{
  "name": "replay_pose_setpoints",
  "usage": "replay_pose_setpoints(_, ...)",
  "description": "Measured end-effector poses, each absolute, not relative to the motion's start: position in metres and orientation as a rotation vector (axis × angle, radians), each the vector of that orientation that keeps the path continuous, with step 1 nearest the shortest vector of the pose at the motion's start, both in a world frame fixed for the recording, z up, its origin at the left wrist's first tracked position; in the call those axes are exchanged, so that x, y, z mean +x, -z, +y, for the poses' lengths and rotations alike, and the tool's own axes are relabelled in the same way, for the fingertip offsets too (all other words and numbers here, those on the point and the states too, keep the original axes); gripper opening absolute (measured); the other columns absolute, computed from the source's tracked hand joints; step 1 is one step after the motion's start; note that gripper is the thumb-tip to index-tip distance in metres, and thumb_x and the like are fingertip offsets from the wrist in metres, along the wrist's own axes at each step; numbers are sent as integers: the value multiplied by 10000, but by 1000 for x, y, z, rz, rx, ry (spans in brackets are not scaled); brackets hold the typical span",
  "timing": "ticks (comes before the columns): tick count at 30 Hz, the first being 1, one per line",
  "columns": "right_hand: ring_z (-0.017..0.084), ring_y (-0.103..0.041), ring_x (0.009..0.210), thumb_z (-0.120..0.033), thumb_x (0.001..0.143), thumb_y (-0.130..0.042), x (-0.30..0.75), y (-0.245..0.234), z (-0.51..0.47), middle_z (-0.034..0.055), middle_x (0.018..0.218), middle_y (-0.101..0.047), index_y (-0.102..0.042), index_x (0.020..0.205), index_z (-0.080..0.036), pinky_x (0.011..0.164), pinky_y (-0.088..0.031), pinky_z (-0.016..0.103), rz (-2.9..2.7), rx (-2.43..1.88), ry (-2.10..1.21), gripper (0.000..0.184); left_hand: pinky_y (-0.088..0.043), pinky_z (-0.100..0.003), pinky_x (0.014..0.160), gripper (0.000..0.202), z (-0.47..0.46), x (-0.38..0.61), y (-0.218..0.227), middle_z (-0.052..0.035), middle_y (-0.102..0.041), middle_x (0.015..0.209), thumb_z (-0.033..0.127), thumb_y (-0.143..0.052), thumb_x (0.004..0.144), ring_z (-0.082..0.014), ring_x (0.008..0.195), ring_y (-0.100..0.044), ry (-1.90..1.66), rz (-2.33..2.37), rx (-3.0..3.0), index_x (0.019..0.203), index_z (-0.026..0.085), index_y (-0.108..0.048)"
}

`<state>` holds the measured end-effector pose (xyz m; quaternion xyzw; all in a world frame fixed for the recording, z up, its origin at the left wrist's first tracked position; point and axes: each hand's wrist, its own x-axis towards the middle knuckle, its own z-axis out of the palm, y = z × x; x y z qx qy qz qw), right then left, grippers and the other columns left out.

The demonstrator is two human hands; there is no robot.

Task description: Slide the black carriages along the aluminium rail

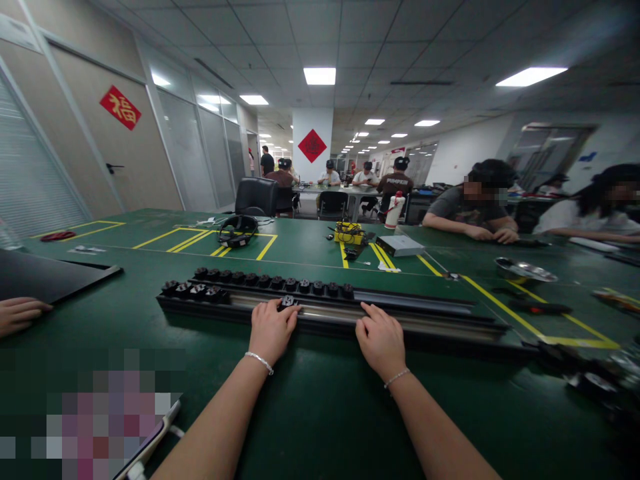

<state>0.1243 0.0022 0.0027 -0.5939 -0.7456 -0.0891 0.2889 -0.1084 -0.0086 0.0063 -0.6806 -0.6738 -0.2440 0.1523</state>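
A long black power track (425, 327) with a metallic channel lies across the green table before me. My left hand (271, 331) is closed at the track, thumb and fingers around a black socket module (289, 302) in the channel. Farther right, my right hand (383, 335) is closed on the track's near edge, index finger reaching over into the channel. Several socket modules (193, 290) sit at the left end of this near track. Behind it, a second track (415, 301) carries a row of socket modules (277, 281) along its left part.
Another person's hand (23, 313) rests at the left by a dark panel (55, 277). A black headset (237, 231), yellow object (349, 232), grey box (399, 246) and metal bowl (525, 269) stand beyond the tracks. Dark parts (593, 383) lie right. Co-workers (473, 203) sit opposite.
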Motion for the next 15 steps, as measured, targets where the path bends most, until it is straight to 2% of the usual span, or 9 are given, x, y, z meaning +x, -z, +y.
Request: replay_pose_setpoints(15, 195, -454, 1151, -267, 830, -358, 125, -2, 3, 14, 1212, -560, -624, 676, -214, 907, -316, 381, -1992, -1587, 242, 312, -354, -398, 835, 291, -8, -108, -6, -87, -581, 1013, 367, -418, 833, -235, 925, -499, 728, -1918, -1960, 996, 349, -658)
